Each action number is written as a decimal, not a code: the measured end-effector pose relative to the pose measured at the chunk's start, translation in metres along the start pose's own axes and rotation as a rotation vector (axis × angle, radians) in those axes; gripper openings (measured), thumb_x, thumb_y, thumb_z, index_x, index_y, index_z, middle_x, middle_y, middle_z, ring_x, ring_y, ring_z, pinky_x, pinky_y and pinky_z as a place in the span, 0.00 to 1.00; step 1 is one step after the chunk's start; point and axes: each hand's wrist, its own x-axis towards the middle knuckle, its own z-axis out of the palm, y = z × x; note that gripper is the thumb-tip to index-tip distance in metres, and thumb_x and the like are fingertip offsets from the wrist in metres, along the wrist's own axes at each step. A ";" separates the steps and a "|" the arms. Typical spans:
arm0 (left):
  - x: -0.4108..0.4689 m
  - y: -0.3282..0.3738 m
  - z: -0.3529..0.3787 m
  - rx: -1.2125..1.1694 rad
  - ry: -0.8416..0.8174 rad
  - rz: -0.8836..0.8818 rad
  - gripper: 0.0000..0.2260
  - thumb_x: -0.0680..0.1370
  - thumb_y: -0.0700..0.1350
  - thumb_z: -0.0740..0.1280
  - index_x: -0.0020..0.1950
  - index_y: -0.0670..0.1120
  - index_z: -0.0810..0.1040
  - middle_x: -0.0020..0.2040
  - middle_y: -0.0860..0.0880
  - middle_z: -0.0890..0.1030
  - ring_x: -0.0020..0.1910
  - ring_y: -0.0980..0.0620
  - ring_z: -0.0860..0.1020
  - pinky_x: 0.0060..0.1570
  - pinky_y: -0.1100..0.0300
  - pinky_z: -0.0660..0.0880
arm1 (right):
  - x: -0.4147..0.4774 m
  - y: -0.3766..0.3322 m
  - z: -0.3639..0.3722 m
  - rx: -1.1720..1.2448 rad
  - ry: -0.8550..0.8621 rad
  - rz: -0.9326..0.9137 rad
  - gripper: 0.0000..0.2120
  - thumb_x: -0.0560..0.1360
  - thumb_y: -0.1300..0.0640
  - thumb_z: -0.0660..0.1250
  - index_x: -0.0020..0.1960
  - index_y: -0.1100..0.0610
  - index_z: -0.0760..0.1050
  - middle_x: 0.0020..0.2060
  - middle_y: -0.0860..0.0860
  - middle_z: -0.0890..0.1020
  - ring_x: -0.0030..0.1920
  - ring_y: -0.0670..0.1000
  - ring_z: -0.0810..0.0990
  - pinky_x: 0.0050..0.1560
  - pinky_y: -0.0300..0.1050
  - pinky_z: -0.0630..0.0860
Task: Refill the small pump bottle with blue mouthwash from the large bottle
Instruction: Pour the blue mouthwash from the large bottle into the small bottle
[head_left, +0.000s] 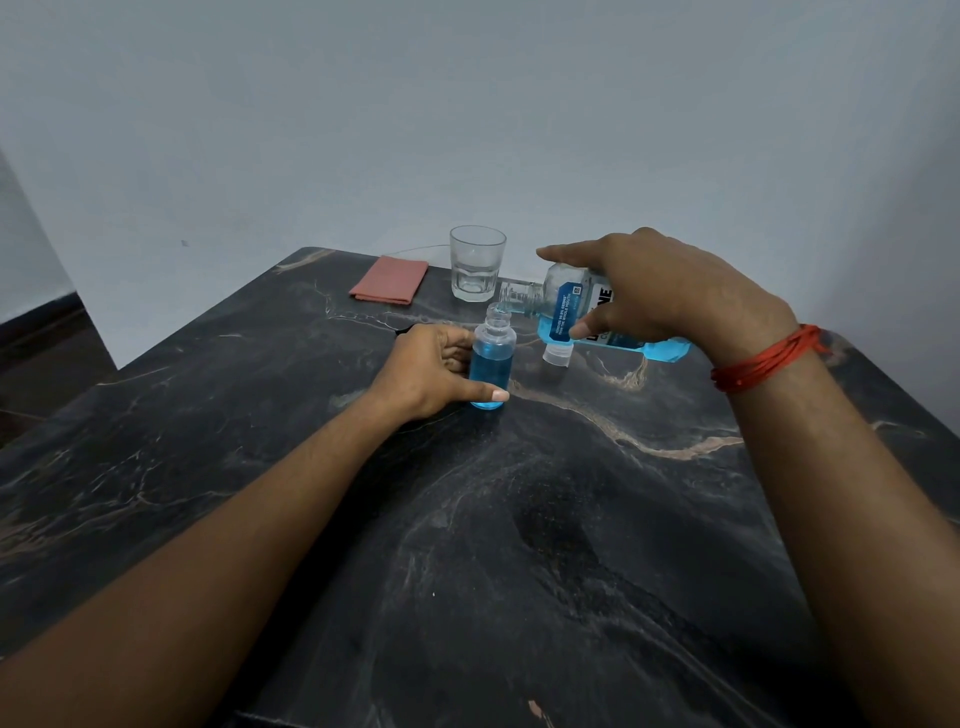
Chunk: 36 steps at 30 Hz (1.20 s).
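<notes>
The small clear bottle (491, 364) stands upright on the dark marble table (467, 519), uncapped and holding blue liquid to about two thirds of its height. My left hand (426, 371) grips its body from the left. My right hand (660, 291) holds the large mouthwash bottle (576, 306) tipped on its side, its open neck right over the small bottle's mouth. Blue mouthwash pools along the large bottle's lower side. A white cap (557, 355) stands on the table just under the large bottle.
An empty drinking glass (477, 262) stands behind the bottles near the table's back edge. A folded pink cloth (390, 279) lies to its left. A small black object (402, 329) peeks out behind my left hand. A pale wall rises behind the table.
</notes>
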 end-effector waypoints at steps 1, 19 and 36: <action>0.000 0.000 0.000 0.002 0.000 -0.001 0.31 0.62 0.44 0.84 0.63 0.47 0.81 0.58 0.49 0.85 0.53 0.56 0.84 0.58 0.56 0.81 | 0.000 0.000 0.000 -0.001 0.000 0.001 0.41 0.71 0.46 0.76 0.78 0.38 0.59 0.67 0.50 0.78 0.66 0.55 0.75 0.60 0.56 0.76; 0.000 -0.001 0.000 0.001 -0.003 0.020 0.29 0.62 0.44 0.84 0.61 0.48 0.81 0.56 0.50 0.86 0.50 0.60 0.84 0.51 0.65 0.81 | 0.001 -0.001 0.000 -0.014 -0.001 0.001 0.41 0.71 0.47 0.76 0.78 0.39 0.59 0.67 0.49 0.78 0.66 0.55 0.75 0.59 0.56 0.75; 0.001 -0.002 0.000 -0.015 0.000 0.014 0.29 0.61 0.43 0.84 0.61 0.47 0.82 0.55 0.50 0.86 0.50 0.59 0.85 0.54 0.61 0.81 | 0.002 -0.003 -0.001 -0.019 -0.005 0.000 0.41 0.71 0.47 0.76 0.78 0.39 0.59 0.68 0.49 0.77 0.67 0.55 0.73 0.59 0.55 0.74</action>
